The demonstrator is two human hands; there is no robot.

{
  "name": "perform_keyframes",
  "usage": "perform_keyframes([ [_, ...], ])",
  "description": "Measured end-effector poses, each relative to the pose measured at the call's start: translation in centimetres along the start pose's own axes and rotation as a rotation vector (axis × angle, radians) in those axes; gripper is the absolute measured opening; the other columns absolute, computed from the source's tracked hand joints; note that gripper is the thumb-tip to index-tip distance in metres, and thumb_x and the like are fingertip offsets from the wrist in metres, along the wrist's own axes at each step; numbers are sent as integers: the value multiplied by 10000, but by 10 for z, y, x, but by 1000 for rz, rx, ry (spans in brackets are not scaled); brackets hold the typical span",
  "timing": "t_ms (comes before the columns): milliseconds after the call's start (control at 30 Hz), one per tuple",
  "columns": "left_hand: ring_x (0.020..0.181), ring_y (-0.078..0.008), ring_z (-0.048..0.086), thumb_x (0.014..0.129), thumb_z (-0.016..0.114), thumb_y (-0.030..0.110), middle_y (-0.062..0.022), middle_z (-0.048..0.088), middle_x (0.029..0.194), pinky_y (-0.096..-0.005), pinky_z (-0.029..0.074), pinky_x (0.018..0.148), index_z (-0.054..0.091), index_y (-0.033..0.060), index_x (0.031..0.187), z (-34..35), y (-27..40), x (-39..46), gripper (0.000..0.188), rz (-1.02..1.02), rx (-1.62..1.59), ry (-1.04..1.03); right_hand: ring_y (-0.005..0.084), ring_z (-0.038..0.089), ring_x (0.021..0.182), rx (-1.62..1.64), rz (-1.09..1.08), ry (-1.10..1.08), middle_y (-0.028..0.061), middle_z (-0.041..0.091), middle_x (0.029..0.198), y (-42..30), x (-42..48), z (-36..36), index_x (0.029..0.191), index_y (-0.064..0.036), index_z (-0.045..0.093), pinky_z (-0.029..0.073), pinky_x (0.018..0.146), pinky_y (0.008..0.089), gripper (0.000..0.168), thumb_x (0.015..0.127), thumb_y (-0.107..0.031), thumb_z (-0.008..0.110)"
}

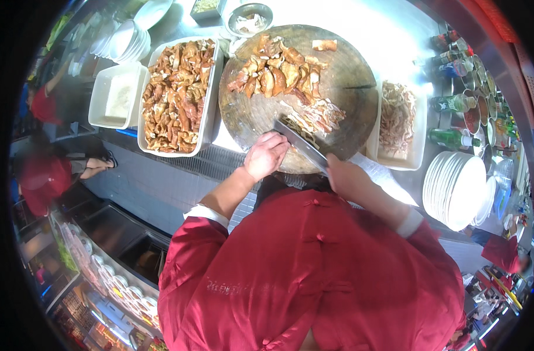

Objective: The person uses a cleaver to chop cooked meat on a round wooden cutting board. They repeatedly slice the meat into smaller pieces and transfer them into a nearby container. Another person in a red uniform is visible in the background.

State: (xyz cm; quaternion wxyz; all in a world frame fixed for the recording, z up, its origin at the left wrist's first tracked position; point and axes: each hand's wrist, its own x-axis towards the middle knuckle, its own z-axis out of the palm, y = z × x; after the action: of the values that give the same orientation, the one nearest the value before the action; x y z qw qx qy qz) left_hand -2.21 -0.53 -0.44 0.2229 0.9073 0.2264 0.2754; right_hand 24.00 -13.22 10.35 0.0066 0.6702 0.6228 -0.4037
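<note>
My right hand (pixel 348 175) grips the handle of a Chinese cleaver (pixel 303 141), whose blade slants across the near part of a round wooden chopping block (pixel 352 107). My left hand (pixel 268 153) rests with curled fingers at the blade's far left end; whatever is under the fingertips is hidden. Just beyond the blade lies a loose pile of thinly sliced meat (pixel 322 115), pale and brown strips together. Larger glossy brown pieces of cooked meat (pixel 280 72) are heaped on the block's far left half. One single piece (pixel 324 45) sits apart near the far edge.
Left of the block stands a white tub of brown meat pieces (pixel 177 96), beside a smaller white tub (pixel 117 94). A tub of shredded meat (pixel 398 116) touches the right side. Plates (pixel 455 191) and glass bottles (pixel 451 103) stand farther right. Co-workers (pixel 45 175) are at far left.
</note>
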Motion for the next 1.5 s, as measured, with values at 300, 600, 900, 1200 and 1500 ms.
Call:
perform_keyframes([
  [300,1033,-299,729,848,820,22,-73,725,1057,-432,603,944,784,63,995,-2,4,-1,156,30,5,31,564,731,923,77,-100,26,334,756,948,12,18,1,1195,-9,551,559,837,667,231,1100,-218,572],
  [600,1001,-322,746,862,816,20,-94,738,1057,-429,625,894,786,58,1006,-4,1,-2,152,47,-50,-14,567,710,959,246,-183,29,320,750,977,24,49,9,1156,21,582,547,849,631,258,1074,-220,625],
  [900,1048,-343,765,1023,686,58,-153,789,1155,-461,632,950,795,37,1140,-19,-37,68,161,-338,104,267,497,730,1060,497,107,48,309,746,1056,79,10,-7,1173,28,660,563,913,540,337,1025,-274,690],
  [1200,1102,-378,747,932,679,127,-140,772,1099,-501,602,986,768,98,1109,-10,-67,173,200,49,258,-520,526,713,1031,248,-103,16,291,761,1043,49,-2,8,1128,7,600,557,875,568,252,1058,-226,663],
  [1500,1101,-288,693,931,740,181,-70,720,1090,-434,553,985,740,114,1132,-4,-76,149,212,250,373,-385,541,714,954,156,-114,74,309,751,968,46,-10,9,1173,-18,566,547,828,610,244,1068,-223,645],
])
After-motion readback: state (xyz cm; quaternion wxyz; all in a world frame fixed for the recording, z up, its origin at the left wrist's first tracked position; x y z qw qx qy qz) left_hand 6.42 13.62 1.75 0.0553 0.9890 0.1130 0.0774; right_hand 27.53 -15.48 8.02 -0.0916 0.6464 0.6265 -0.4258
